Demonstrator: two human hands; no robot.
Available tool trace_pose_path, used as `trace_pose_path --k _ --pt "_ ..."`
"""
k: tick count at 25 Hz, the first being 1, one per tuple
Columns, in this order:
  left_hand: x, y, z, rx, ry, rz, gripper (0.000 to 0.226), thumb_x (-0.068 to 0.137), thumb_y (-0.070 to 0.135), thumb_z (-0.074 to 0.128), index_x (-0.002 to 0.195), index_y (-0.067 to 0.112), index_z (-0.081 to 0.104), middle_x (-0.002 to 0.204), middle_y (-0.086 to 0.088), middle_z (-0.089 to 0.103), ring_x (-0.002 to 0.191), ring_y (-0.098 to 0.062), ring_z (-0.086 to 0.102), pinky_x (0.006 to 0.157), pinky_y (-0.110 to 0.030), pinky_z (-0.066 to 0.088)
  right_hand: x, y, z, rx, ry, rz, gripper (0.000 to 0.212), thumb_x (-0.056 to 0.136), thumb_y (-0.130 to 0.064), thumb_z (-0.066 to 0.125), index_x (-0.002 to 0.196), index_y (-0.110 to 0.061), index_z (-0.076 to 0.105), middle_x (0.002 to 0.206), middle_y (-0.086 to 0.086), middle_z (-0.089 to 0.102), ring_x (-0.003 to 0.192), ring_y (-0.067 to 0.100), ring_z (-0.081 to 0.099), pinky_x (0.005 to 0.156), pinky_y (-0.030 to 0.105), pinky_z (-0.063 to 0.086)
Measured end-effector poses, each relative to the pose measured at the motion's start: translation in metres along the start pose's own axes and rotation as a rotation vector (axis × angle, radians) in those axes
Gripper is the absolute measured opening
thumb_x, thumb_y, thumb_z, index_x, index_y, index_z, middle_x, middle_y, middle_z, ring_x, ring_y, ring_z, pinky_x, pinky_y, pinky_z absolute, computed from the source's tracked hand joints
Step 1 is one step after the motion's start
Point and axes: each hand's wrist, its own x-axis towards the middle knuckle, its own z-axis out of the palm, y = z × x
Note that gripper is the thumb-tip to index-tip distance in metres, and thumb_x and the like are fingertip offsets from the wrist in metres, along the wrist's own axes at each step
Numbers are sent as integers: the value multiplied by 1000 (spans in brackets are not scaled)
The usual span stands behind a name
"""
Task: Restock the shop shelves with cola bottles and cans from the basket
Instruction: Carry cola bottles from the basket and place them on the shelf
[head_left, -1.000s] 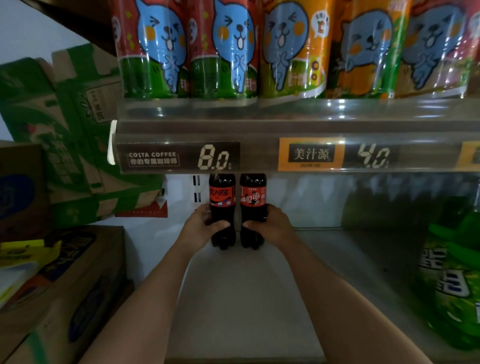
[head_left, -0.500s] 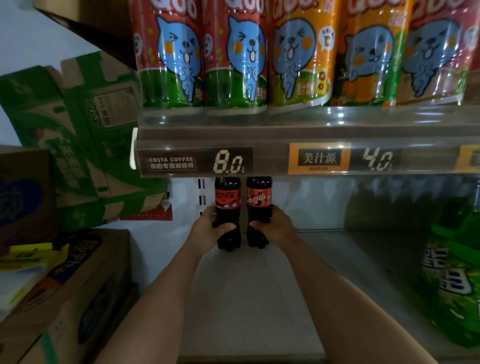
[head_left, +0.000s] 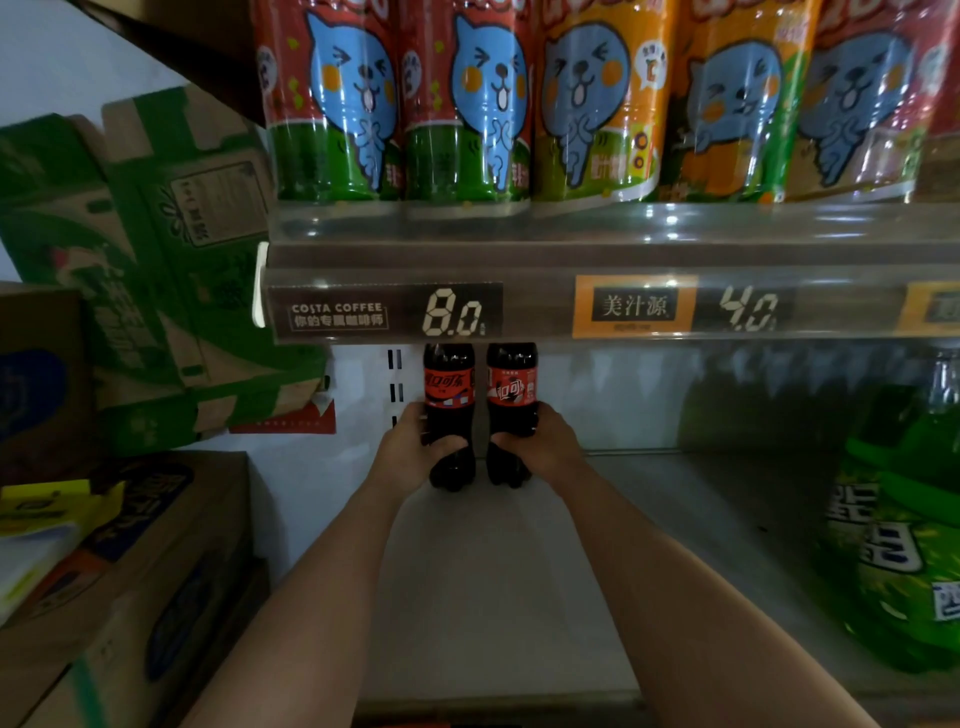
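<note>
Two cola bottles: the left cola bottle (head_left: 449, 395) and the right cola bottle (head_left: 511, 389) are upright, side by side with a narrow gap, at the back left of the lower shelf (head_left: 498, 582). Their caps are hidden behind the price rail (head_left: 649, 249).
Left hand: the left hand (head_left: 408, 457) grips the left cola bottle low on its body, fingers behind it and thumb curled across the front.
Right hand: the right hand (head_left: 545, 447) grips the right cola bottle the same way from its outer side.
Upper shelf: a row of cartoon-cat juice bottles (head_left: 467, 104) stands above the price rail, whose tags read 8.0 and 4.0.
Right side: green soda bottles (head_left: 904, 530) stand on the lower shelf, well apart from the colas.
Left of the shelving: a green carton (head_left: 156, 249) is stacked above brown cardboard boxes (head_left: 130, 587).
</note>
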Motion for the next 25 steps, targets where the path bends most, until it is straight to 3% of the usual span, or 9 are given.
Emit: trace_pose_path --k 3,5,8,11,13,16,18,21,25 --pt "-3 2 -5 -70 -38 -29 72 79 25 77 139 14 37 135 -6 54 125 -24 53 101 -33 43 -4 -3 -5 213 -61 38 84 75 -30 82 143 -11 36 141 11 52 129 27 51 102 35 43" --pt "-9 9 -11 -128 61 -21 69 82 34 73 138 16 39 130 -3 56 119 -20 54 99 -38 47 -10 -13 -15 299 -36 48 93 78 -41 78 149 -14 25 148 10 44 134 26 45 104 35 41" --pt "-20 32 -24 -179 263 4 45 89 39 63 126 15 52 114 0 59 108 -18 58 88 -29 48 -23 -32 -28 347 56 46 77 87 -51 63 148 -18 30 143 7 48 127 22 50 96 30 42" --pt "-37 51 -23 -222 244 15 39 92 41 58 118 12 60 107 -3 64 104 -20 61 89 -36 52 -44 -41 -33 414 154 43 57 92 -48 56 137 -15 44 123 3 58 105 15 55 83 26 39" --pt "-56 64 -15 -275 257 1 34 94 40 56 110 11 64 99 -2 67 94 -18 64 79 -31 53 -63 -42 -36 465 183 51 44 93 -45 55 124 -15 54 106 1 61 91 13 57 76 26 43" --pt "-86 81 -6 -373 290 -10 28 96 37 53 99 12 65 89 0 67 82 -13 63 68 -23 48 -100 -40 -49 577 184 84 15 94 -35 54 93 -23 61 91 -2 65 88 16 62 81 34 51" --pt "-106 91 1 -420 306 -5 29 96 36 53 101 10 64 88 -1 67 80 -14 63 67 -23 48 -129 -39 -65 604 192 83 14 95 -34 52 86 -26 60 85 -3 66 84 14 63 78 34 52" --pt "-144 107 13 -481 322 33 32 96 35 53 102 6 64 83 -1 65 74 -12 61 67 -25 50 -171 -40 -88 604 239 32 18 94 -29 50 93 -19 66 77 -4 67 73 12 62 63 28 47" --pt "-201 124 29 -547 295 98 23 97 32 53 94 13 65 77 2 62 64 -3 58 61 -17 50 -230 -39 -105 599 305 30 26 96 -31 50 85 -14 68 66 -3 65 59 10 57 56 26 43"
